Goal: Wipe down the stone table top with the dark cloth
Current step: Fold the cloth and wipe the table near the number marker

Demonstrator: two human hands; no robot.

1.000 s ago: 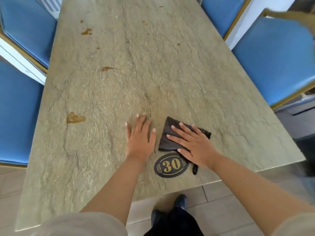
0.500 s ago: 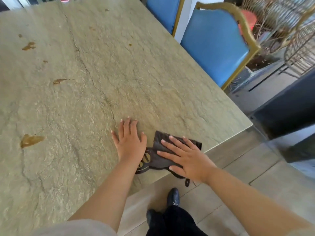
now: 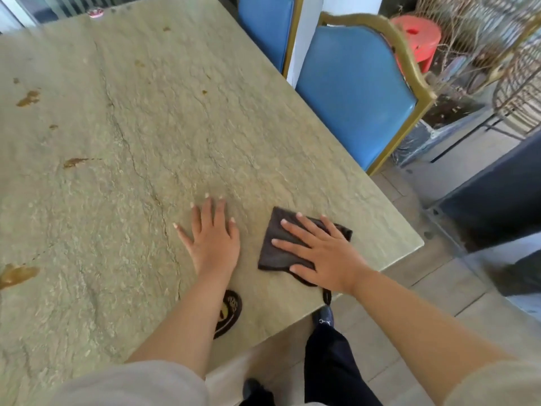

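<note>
- Right hand (image 3: 319,256), at 5 o'clock on the stone table top (image 3: 164,136), presses the dark cloth (image 3: 276,244) with fingers spread flat.
- Left hand (image 3: 212,238) rests open beside it, apart.
- Keep even pressure; sweep toward the brown stains (image 3: 17,275) at 9 o'clock.

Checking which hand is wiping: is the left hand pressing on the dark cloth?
No, the left hand lies flat on the bare stone table top, while the right hand presses the dark folded cloth.

Bright, even daylight; soft shadows, slight blur, wide-angle edge distortion.
</note>
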